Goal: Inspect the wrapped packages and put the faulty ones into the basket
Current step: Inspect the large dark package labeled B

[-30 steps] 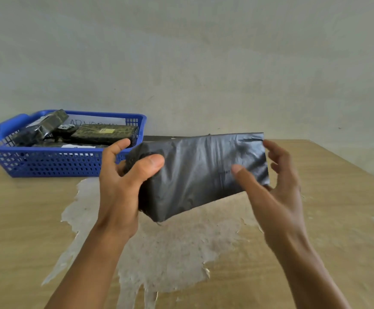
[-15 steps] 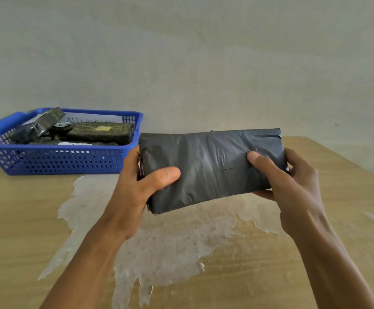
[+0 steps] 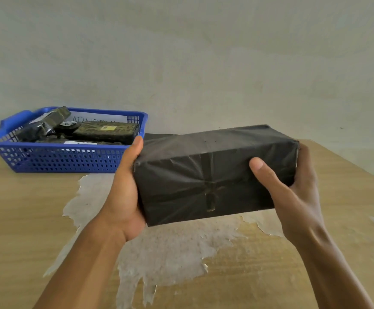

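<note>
I hold a box-shaped package wrapped in black plastic (image 3: 206, 172) above the table, between both hands. Its near face shows crossed tape strips and creases. My left hand (image 3: 123, 192) grips its left end, fingers hidden behind it. My right hand (image 3: 293, 192) grips the right end, thumb lying across the near face. The blue plastic basket (image 3: 54, 159) stands at the back left of the table, with several dark wrapped packages (image 3: 105, 131) inside it.
The wooden table (image 3: 21, 215) has a large pale patch (image 3: 170, 248) where the surface has peeled, below the package. A plain wall rises right behind the table. The table's right edge runs diagonally at the far right.
The package has been turned over: a broad smooth side faced me before, now the taped side does. It sits closer to me, and both hands shifted to its ends.
</note>
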